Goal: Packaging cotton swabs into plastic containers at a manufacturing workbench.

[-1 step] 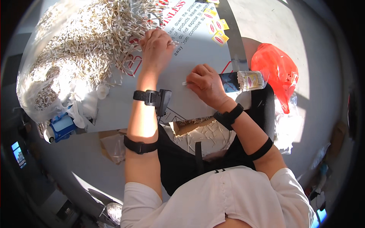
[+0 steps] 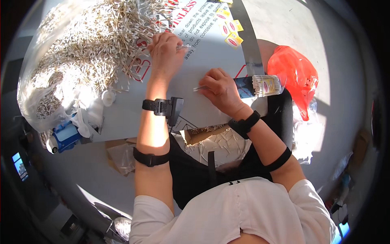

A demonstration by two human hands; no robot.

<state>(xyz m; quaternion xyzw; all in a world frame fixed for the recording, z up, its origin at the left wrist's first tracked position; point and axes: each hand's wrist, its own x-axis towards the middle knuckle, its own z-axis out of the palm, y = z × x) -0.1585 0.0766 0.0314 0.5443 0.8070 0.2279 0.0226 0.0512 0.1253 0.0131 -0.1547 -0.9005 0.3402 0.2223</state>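
A big heap of loose cotton swabs (image 2: 93, 49) fills a clear plastic bag (image 2: 30, 97) at the left of the table. By the heap's right edge my left hand (image 2: 165, 53) is closed, with a few swab ends (image 2: 183, 47) sticking out past its fingers. Closer to me, my right hand (image 2: 219, 87) pinches a cotton swab (image 2: 199, 88), whose end points left. Just right of that hand lies a clear pouch of neatly lined-up swabs (image 2: 266, 86) with a yellow label. A dark flat piece (image 2: 245, 87) sits between hand and pouch.
Several yellow labels (image 2: 233, 40) lie at the table's far right. A red plastic bag (image 2: 293, 77) is beyond the right edge. A blue-and-white container (image 2: 67, 136) stands at the near left corner. Over my lap, an opened cardboard box (image 2: 207, 136) contains swabs. Printed sheeting covers the table (image 2: 134, 118).
Both hands keep almost the same places. The fingers of my left hand have shifted slightly, and the swab ends beside them show more.
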